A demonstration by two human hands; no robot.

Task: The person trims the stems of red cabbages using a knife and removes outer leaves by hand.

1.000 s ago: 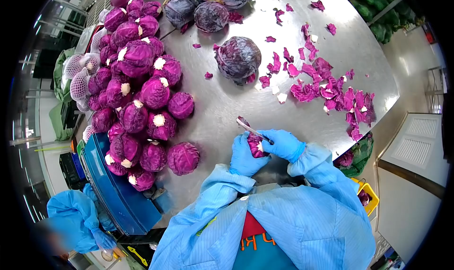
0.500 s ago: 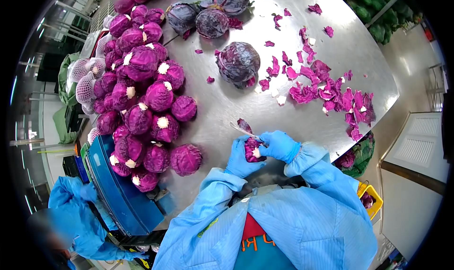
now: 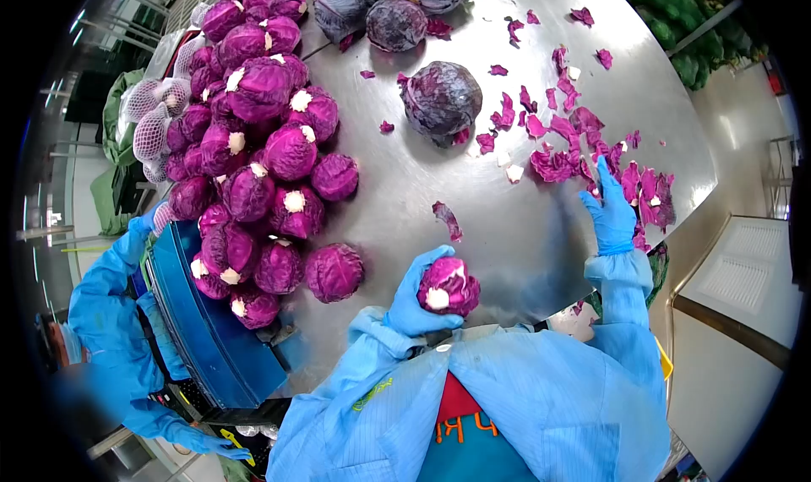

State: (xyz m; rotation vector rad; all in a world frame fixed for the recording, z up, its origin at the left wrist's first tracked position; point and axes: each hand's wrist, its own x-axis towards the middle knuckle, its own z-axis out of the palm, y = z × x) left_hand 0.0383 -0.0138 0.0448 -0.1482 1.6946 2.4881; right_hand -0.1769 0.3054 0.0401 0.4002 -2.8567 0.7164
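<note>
My left hand [image 3: 410, 306], in a blue glove, cups a small trimmed red cabbage [image 3: 456, 281] close to my body; its pale cut stem faces up. Out to the right, my gloved right hand [image 3: 613, 216] reaches over the table with fingers apart, beside a heap of purple leaf scraps [image 3: 553, 166]. I see no tool in that hand. A curled strip of leaf [image 3: 448, 220] lies just beyond the held cabbage. Farther up the table sits a darker untrimmed cabbage [image 3: 441, 102].
Trimmed cabbages [image 3: 291, 151] are piled along the left of the steel table [image 3: 380, 186]. Several dark cabbages [image 3: 395, 24] stand at the far side. Below the pile is a blue bin [image 3: 211, 313], with a co-worker in a blue sleeve [image 3: 106, 292] beside it.
My right hand has left the cabbage and swung right to the leaf scraps, its fingers now spread. The thin pale tool seen at the cabbage is out of sight. My left hand keeps the cabbage.
</note>
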